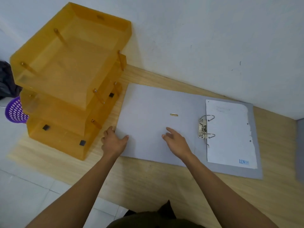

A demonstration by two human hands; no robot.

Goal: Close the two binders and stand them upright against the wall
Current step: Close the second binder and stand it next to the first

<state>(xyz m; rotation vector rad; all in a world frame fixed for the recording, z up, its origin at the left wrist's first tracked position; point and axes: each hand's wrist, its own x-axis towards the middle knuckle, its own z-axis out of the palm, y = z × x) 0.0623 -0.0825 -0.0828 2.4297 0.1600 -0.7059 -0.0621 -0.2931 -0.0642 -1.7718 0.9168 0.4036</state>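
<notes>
A grey lever-arch binder (153, 106) lies open and flat on the wooden table, close to the white wall (205, 38). Its metal ring mechanism (204, 127) sits right of centre, with a torn white sheet (230, 134) on the right half. My left hand (113, 140) rests at the left edge of the open cover, fingers spread, thumb on the cover. My right hand (176, 140) hovers flat over the middle of the left cover with fingers apart. A grey edge of a second binder (300, 148) shows at the far right.
An orange translucent three-tier letter tray (69, 66) stands on the table left of the binder, almost touching my left hand. A purple perforated basket (14, 111) and dark cloth (6, 79) lie beyond the table's left edge. The wooden table (148, 181) ends near me.
</notes>
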